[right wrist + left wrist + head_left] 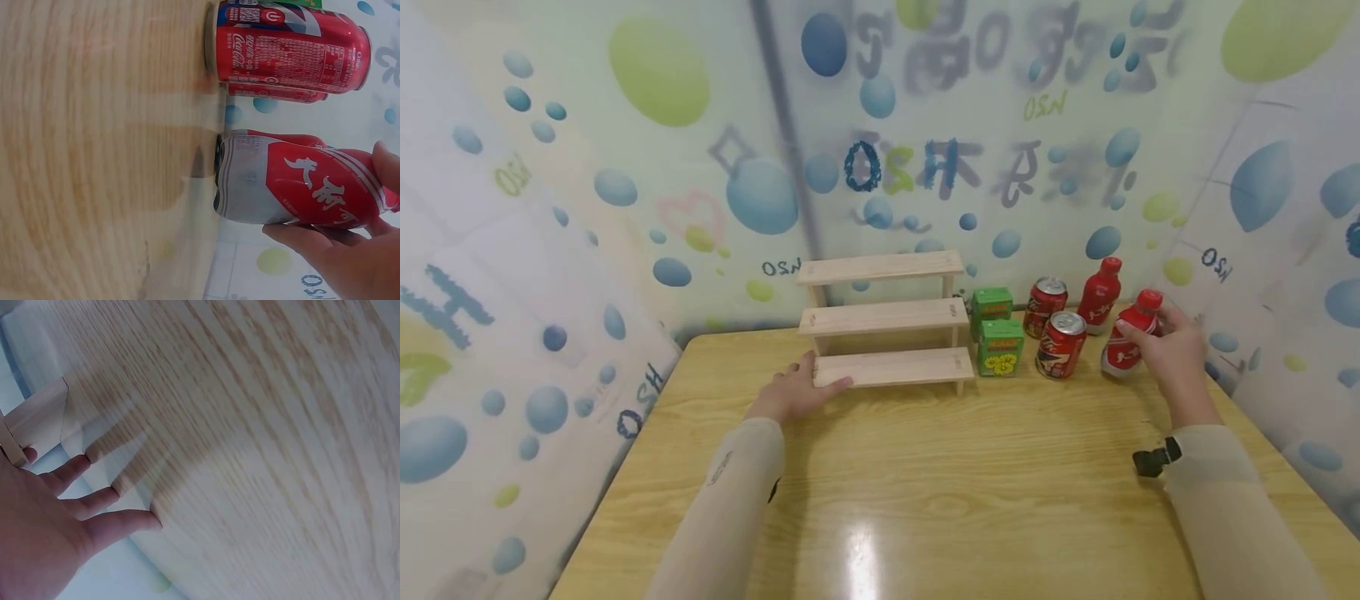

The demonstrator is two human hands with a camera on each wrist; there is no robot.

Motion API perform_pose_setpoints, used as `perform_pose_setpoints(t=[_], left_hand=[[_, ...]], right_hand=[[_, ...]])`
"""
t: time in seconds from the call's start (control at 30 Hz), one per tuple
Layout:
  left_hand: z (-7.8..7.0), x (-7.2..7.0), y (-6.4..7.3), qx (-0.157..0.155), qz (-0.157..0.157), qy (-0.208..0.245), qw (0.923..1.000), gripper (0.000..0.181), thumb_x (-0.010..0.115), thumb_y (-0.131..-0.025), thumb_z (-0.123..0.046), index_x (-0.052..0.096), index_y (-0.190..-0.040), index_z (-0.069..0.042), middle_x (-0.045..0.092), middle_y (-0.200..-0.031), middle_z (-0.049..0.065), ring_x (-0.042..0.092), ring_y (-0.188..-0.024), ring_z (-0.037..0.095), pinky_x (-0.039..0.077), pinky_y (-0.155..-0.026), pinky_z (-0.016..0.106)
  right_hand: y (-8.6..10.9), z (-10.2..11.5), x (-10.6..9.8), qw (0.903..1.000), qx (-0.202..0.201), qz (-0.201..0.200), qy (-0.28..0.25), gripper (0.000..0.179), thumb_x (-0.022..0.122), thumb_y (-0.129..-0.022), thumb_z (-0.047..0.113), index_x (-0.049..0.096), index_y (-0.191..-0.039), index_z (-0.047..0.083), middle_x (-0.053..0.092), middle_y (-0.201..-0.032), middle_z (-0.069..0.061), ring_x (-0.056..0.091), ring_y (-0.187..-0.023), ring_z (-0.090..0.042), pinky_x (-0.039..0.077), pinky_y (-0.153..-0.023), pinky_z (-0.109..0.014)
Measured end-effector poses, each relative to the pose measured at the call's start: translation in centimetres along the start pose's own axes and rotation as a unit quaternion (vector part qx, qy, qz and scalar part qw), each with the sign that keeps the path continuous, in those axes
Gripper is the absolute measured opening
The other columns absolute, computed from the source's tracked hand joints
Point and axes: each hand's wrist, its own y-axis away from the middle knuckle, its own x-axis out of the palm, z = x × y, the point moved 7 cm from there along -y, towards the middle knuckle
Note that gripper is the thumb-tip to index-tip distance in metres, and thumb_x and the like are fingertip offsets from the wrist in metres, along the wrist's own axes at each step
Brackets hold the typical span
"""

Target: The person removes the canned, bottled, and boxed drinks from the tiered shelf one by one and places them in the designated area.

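My right hand (1176,354) grips a red plastic bottle (312,181) around its upper part, with the thumb on one side and fingers on the other. In the head view this bottle tilts slightly, its base close over the table. A second red bottle (1101,296) stands just behind it. To the left, my left hand (790,390) rests at the left end of a three-step wooden rack (891,368), its thumb along the lowest step's front edge. In the left wrist view, the spread fingers (122,525) are fairly straight, with tips at the tabletop.
Two red cola cans (1061,346) stand one behind the other, left of the bottles. Between them and the rack are two green drink cartons (1000,348). The wood-grain table (955,492) backs onto a patterned curtain (700,167). The rack's steps are bare.
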Motion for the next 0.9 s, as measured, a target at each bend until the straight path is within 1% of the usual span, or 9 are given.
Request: perform_pose_setpoints(t=[0.07,0.2,0.33,0.5,0.63,0.7,0.8,0.9], left_hand=[[0.1,0.1,0.1,0.0,0.001,-0.002,1.0,0.126,0.039,-0.084,-0.1,0.004,-0.173,-0.017,0.018,-0.177,0.025,0.022,-0.158,0.06,0.027,-0.123,0.078],[0.1,0.2,0.3,0.001,0.001,-0.001,1.0,0.126,0.039,-0.084,-0.1,0.005,-0.173,-0.017,0.019,-0.177,0.025,0.024,-0.158,0.06,0.028,-0.123,0.078],[0.1,0.5,0.3,0.001,-0.002,0.001,1.0,0.128,0.038,-0.082,-0.102,0.004,-0.173,-0.019,0.02,-0.177,0.024,0.024,-0.158,0.059,0.029,-0.122,0.078],[0.0,0.6,0.2,0.004,-0.004,0.004,1.0,0.13,0.039,-0.08,-0.103,0.005,-0.173,-0.018,0.022,-0.176,0.025,0.024,-0.158,0.059,0.03,-0.122,0.078],[0.0,0.5,0.1,0.008,-0.01,0.002,0.9999,0.129,0.04,-0.081,-0.102,0.006,-0.173,-0.018,0.026,-0.174,0.026,0.028,-0.156,0.06,0.032,-0.121,0.077],[0.1,0.4,-0.1,0.013,-0.016,-0.007,0.9998,0.129,0.039,-0.081,-0.102,0.007,-0.173,-0.017,0.028,-0.173,0.027,0.031,-0.155,0.06,0.033,-0.121,0.076],[0.3,0.4,-0.3,0.021,-0.026,-0.023,0.9992,0.13,0.035,-0.081,-0.103,0.006,-0.173,-0.015,0.032,-0.172,0.027,0.037,-0.152,0.06,0.036,-0.121,0.074],[0.4,0.6,-0.4,0.023,-0.025,-0.018,0.9993,0.131,0.035,-0.082,-0.102,0.003,-0.173,-0.013,0.034,-0.171,0.026,0.041,-0.151,0.056,0.038,-0.122,0.07]], right_hand=[[0.0,-0.2,0.2,1.0,0.002,0.005,0.004,0.081,0.064,-0.104,0.049,0.031,-0.169,0.014,0.039,-0.171,-0.019,0.042,-0.156,-0.042,0.04,-0.125,-0.061],[0.2,-0.5,0.4,0.9998,0.006,0.015,0.01,0.087,0.063,-0.104,0.051,0.024,-0.17,0.01,0.033,-0.173,-0.023,0.037,-0.157,-0.048,0.038,-0.124,-0.065],[0.4,-0.6,0.6,0.9997,0.005,0.019,0.016,0.089,0.062,-0.104,0.05,0.022,-0.17,0.006,0.03,-0.173,-0.026,0.034,-0.157,-0.051,0.038,-0.123,-0.068],[0.3,-1.0,1.0,0.9993,-0.003,0.037,0.008,0.09,0.062,-0.105,0.048,0.018,-0.169,0.002,0.024,-0.175,-0.027,0.029,-0.159,-0.053,0.035,-0.123,-0.07],[0.3,-1.1,1.5,0.9986,-0.014,0.051,0.007,0.092,0.06,-0.106,0.048,0.012,-0.169,0.001,0.019,-0.175,-0.03,0.025,-0.159,-0.056,0.033,-0.123,-0.073],[0.2,-1.2,1.7,0.9984,-0.016,0.054,0.007,0.092,0.059,-0.107,0.048,0.01,-0.169,0.002,0.018,-0.175,-0.031,0.025,-0.159,-0.056,0.033,-0.123,-0.074],[0.1,-1.0,2.1,0.9977,-0.018,0.062,0.02,0.093,0.059,-0.107,0.048,0.008,-0.17,0.002,0.017,-0.174,-0.033,0.026,-0.158,-0.057,0.033,-0.123,-0.073],[0.0,0.2,2.1,0.9954,-0.034,0.071,0.054,0.099,0.061,-0.106,0.048,0.002,-0.17,0.001,0.013,-0.174,-0.035,0.023,-0.158,-0.058,0.029,-0.125,-0.074]])
